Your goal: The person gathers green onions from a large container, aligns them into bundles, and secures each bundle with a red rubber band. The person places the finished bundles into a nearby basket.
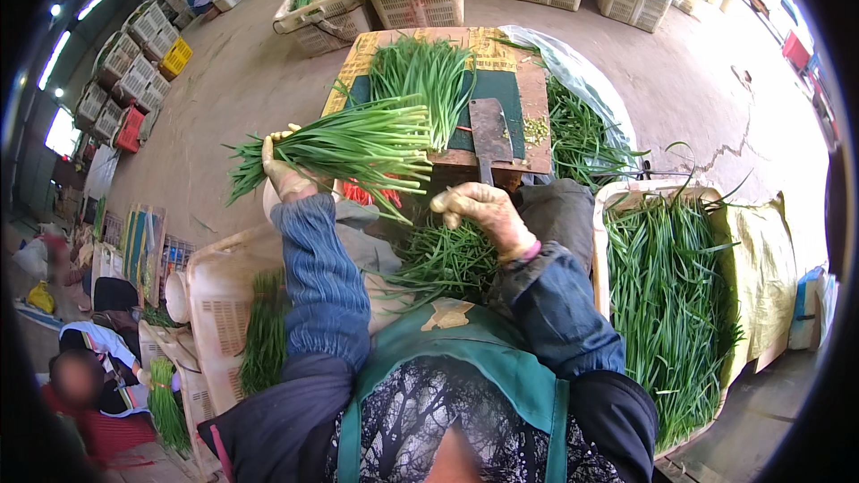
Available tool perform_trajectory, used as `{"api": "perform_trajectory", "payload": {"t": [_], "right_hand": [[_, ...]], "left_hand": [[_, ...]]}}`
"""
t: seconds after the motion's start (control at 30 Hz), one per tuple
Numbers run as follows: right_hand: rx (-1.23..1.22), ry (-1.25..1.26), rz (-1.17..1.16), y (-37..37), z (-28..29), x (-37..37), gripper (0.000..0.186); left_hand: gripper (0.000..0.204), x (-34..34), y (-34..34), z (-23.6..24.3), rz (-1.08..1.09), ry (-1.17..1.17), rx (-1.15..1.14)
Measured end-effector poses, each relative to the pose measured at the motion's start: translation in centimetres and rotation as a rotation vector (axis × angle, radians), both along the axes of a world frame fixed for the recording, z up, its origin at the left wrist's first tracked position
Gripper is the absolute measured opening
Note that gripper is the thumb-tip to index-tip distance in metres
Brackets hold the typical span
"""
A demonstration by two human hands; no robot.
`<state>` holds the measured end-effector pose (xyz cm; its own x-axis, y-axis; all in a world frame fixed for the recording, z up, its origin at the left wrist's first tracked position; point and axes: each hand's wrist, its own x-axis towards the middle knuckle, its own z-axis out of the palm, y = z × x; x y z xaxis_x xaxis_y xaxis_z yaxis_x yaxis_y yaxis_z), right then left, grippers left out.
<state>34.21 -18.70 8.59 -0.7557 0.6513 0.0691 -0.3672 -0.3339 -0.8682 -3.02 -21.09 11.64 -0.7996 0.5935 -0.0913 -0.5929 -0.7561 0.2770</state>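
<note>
My left hand (pixel 284 172) is wrapped round a thick bunch of garlic chives (pixel 362 139), held sideways in the air with the cut pale ends toward the right. Over my lap my right hand (pixel 490 215) has its fingers curled together; whatever they may hold is too small to make out. In front stands a low wooden board (pixel 533 94) with a dark green mat. A second heap of chives (pixel 420 80) lies on it, beside a broad cleaver (pixel 490 130) whose handle points toward me. Small cut bits (pixel 535 131) are scattered right of the blade.
Loose chives (pixel 452 259) lie in my lap. A crate of chives (pixel 601 250) stands at my right, another crate (pixel 215 304) at my left. A clear plastic sheet (pixel 595 80) with greens lies beyond the board. A person (pixel 98 376) sits at lower left; stacked crates (pixel 416 9) stand far ahead.
</note>
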Motion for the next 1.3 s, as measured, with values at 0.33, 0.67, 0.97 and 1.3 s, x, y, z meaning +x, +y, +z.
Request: {"api": "perform_trajectory", "payload": {"t": [0.33, 0.67, 0.97, 1.3], "right_hand": [[-0.014, -0.203, 0.202, -2.4, -3.0, -5.1, 0.037], [1.317, -1.174, 0.320, -3.1, -3.6, 3.4, 0.022], [-0.215, -0.031, -0.154, -3.4, 4.8, -0.9, 0.039], [-0.384, -0.008, -0.144, -0.5, 1.9, -4.3, 0.026]], "left_hand": [[0.025, 0.2, 1.4, -0.5, 0.080, -0.071, -0.016], [0.024, -0.8, 0.6, 1.2, 0.174, -0.032, 0.016], [0.018, 3.1, 1.1, 4.2, 0.149, 0.034, 0.028], [0.016, 8.6, 1.5, 5.8, 0.150, 0.167, -0.023]]}}
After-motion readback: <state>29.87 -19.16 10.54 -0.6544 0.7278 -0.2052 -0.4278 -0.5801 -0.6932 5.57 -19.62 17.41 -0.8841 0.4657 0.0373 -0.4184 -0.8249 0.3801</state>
